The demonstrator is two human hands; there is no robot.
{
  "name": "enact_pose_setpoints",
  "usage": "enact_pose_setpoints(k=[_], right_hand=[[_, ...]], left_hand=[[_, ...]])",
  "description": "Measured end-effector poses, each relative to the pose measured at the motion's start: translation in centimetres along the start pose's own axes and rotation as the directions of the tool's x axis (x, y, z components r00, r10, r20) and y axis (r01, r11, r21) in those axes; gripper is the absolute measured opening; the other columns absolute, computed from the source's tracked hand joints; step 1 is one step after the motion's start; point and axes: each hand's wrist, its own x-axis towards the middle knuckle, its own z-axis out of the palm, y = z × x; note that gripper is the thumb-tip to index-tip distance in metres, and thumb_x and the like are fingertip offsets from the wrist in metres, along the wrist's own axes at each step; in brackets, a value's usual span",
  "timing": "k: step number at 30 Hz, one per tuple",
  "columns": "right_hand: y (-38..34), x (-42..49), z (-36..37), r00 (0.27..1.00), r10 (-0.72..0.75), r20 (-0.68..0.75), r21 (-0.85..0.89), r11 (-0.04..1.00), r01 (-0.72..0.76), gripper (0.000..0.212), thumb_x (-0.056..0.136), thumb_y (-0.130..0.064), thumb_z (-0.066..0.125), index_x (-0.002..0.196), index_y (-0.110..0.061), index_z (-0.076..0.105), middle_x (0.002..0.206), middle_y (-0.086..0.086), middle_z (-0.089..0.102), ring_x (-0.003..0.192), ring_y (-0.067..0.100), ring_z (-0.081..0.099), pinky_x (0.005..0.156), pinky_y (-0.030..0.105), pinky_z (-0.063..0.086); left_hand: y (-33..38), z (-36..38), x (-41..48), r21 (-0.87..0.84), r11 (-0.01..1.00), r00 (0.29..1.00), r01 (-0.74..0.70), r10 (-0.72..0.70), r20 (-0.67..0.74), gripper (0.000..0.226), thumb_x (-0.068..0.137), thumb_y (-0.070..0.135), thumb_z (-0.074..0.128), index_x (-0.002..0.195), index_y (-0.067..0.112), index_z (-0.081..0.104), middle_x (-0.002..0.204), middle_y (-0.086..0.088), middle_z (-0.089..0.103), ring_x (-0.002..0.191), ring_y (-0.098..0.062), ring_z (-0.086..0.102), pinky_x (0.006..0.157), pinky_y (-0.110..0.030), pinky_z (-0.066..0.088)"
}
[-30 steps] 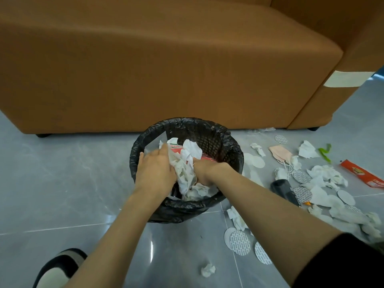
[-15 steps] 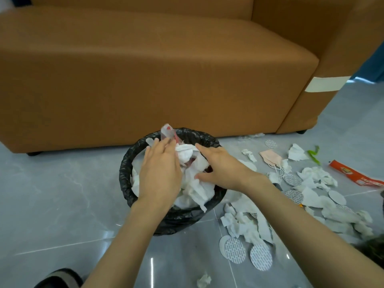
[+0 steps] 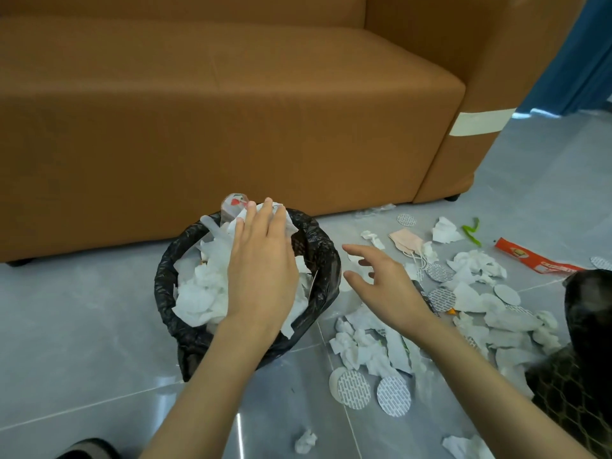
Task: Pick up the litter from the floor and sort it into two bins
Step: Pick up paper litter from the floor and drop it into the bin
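The left hand [image 3: 261, 279] lies flat, fingers straight, pressing on the tissue wad [image 3: 198, 293] heaped in the black-lined bin [image 3: 163, 276]. The right hand [image 3: 381, 283] hovers just right of the bin, fingers spread and holding nothing. The loose litter [image 3: 361, 346] lies beneath and to the right of it, scattered rightward toward the mesh bin [image 3: 569, 399], so the right hand is plainly the nearer one.
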Motion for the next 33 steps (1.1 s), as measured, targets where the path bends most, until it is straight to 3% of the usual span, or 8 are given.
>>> enact_pose_setpoints(k=[6, 11, 15, 19, 22, 25, 30, 33], right_hand=[[3.3, -1.6, 2.0, 0.987, 0.160, -0.027, 0.019, 0.987, -0.160, 0.035, 0.092, -0.014, 0.054, 0.127, -0.020, 0.054, 0.125, -0.004, 0.058, 0.099, 0.009, 0.052, 0.083, 0.019, 0.040], [8.5, -4.7, 3.9, 0.925, 0.378, 0.030, -0.021, 0.926, -0.377, 0.036, 0.089, -0.012, 0.059, 0.125, -0.014, 0.056, 0.125, 0.003, 0.059, 0.104, 0.015, 0.057, 0.089, 0.025, 0.046], [11.6, -7.0, 4.5, 0.866, 0.483, 0.129, -0.118, 0.875, -0.471, 0.050, 0.083, -0.011, 0.064, 0.131, -0.015, 0.049, 0.131, 0.006, 0.052, 0.117, 0.019, 0.052, 0.096, 0.024, 0.043], [13.4, -8.6, 5.3, 0.857, 0.467, 0.219, -0.171, 0.883, -0.437, 0.064, 0.081, -0.012, 0.066, 0.139, -0.021, 0.040, 0.137, 0.004, 0.041, 0.122, 0.017, 0.047, 0.094, 0.015, 0.035], [14.3, -9.3, 6.6, 0.866, 0.423, 0.267, -0.206, 0.903, -0.377, 0.074, 0.081, -0.015, 0.067, 0.145, -0.026, 0.031, 0.146, 0.000, 0.033, 0.131, 0.017, 0.038, 0.107, 0.022, 0.033], [14.7, -9.5, 7.3, 0.868, 0.406, 0.285, -0.332, 0.892, -0.308, 0.074, 0.085, -0.019, 0.064, 0.146, -0.034, 0.025, 0.149, -0.003, 0.025, 0.132, 0.021, 0.031, 0.107, 0.027, 0.033], [15.1, -9.0, 7.6, 0.887, 0.375, 0.270, -0.388, 0.885, -0.256, 0.049, 0.085, -0.024, 0.065, 0.131, -0.030, 0.050, 0.134, -0.002, 0.040, 0.121, 0.020, 0.042, 0.097, 0.026, 0.041], [15.8, -9.1, 7.0, 0.893, 0.380, 0.242, -0.408, 0.875, -0.262, 0.038, 0.083, -0.024, 0.065, 0.121, -0.024, 0.057, 0.125, 0.000, 0.049, 0.114, 0.020, 0.050, 0.084, 0.025, 0.041]], left_hand=[[2.7, 1.0, -1.6, -0.122, 0.981, 0.985, -0.151, 0.160, 0.066, 0.049, 0.099, 0.008, 0.039, 0.146, 0.018, 0.030, 0.154, 0.007, 0.025, 0.144, -0.009, 0.014, 0.117, -0.025, 0.013], [5.0, 4.1, -3.6, -0.187, 0.952, 0.924, -0.241, 0.285, 0.257, 0.064, 0.093, -0.002, 0.042, 0.149, 0.019, 0.019, 0.155, 0.007, 0.018, 0.143, -0.010, 0.016, 0.113, -0.022, 0.020], [5.0, 7.0, -5.4, -0.190, 0.958, 0.872, -0.215, 0.276, 0.405, 0.073, 0.088, -0.008, 0.044, 0.149, 0.019, 0.015, 0.156, 0.006, 0.015, 0.142, -0.011, 0.019, 0.113, -0.024, 0.023], [3.9, 10.6, -7.1, -0.178, 0.979, 0.820, -0.101, 0.183, 0.542, 0.072, 0.089, -0.007, 0.043, 0.150, 0.018, 0.014, 0.156, 0.006, 0.015, 0.141, -0.013, 0.023, 0.112, -0.025, 0.027], [3.1, 12.9, -7.9, -0.131, 0.990, 0.767, -0.059, 0.129, 0.628, 0.068, 0.092, -0.004, 0.042, 0.150, 0.016, 0.012, 0.157, 0.003, 0.012, 0.143, -0.015, 0.018, 0.113, -0.027, 0.026], [2.3, 15.1, -8.3, -0.092, 0.995, 0.713, -0.047, 0.098, 0.694, 0.070, 0.094, 0.000, 0.043, 0.151, 0.017, 0.006, 0.159, 0.002, 0.002, 0.146, -0.015, 0.006, 0.116, -0.027, 0.020], [1.0, 17.4, -8.8, 0.018, 0.995, 0.608, -0.099, 0.046, 0.793, 0.081, 0.091, 0.000, 0.050, 0.151, 0.024, 0.001, 0.158, 0.001, -0.014, 0.146, -0.026, -0.009, 0.119, -0.035, 0.013], [0.3, 18.8, -9.5, 0.038, 0.986, 0.581, -0.164, 0.066, 0.811, 0.083, 0.089, 0.009, 0.058, 0.151, 0.024, 0.003, 0.158, 0.003, -0.008, 0.145, -0.030, -0.011, 0.120, -0.039, 0.010]])
